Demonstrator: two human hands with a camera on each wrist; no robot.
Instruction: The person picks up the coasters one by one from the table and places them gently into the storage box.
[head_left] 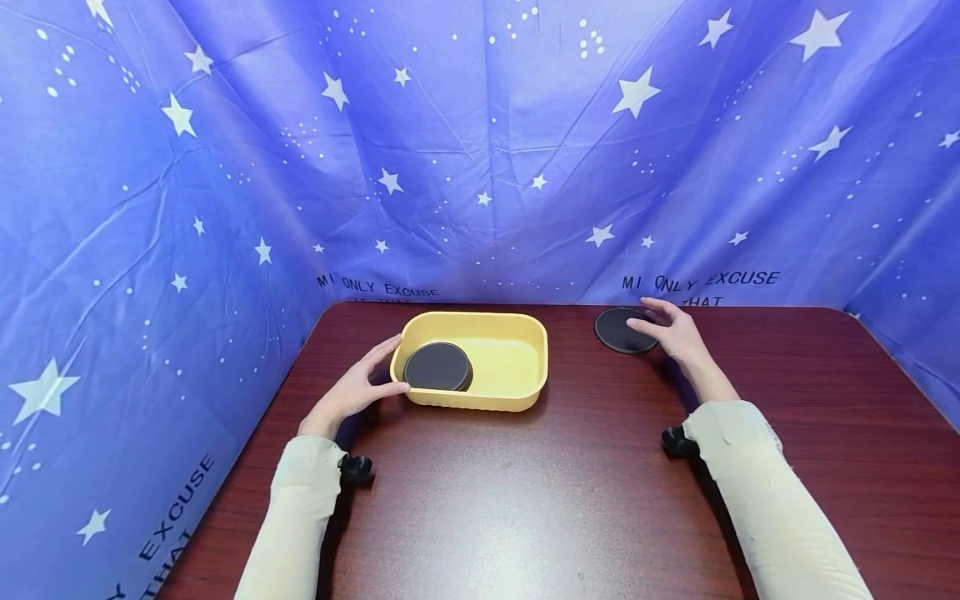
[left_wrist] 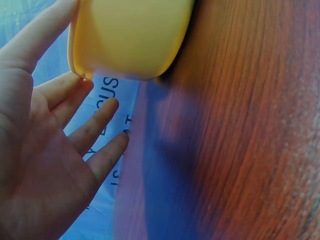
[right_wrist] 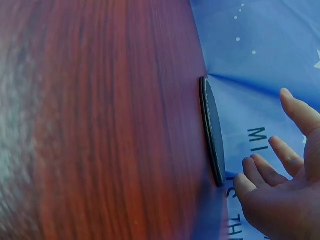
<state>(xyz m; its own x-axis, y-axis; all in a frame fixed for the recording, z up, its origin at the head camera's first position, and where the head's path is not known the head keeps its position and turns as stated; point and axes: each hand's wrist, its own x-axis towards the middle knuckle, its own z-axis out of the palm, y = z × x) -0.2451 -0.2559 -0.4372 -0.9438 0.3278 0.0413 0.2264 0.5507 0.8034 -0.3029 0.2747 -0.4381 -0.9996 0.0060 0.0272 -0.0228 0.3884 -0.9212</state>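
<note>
A yellow rectangular tub stands on the table, and a black round coaster lies in its left part. That coaster looks thick; whether it is a stack I cannot tell. My left hand touches the tub's left end, thumb at the near rim and forefinger at the far corner, the other fingers spread and straight in the left wrist view. Over to the right, a thin black coaster with a stitched edge lies flat near the table's back edge. Spread fingers of my right hand hover over its right side, apart from it.
The dark red wooden table has a glossy patch of glare in front. Blue cloth with white stars hangs behind it and along the left side. Black straps sit at both wrists below pale sleeves.
</note>
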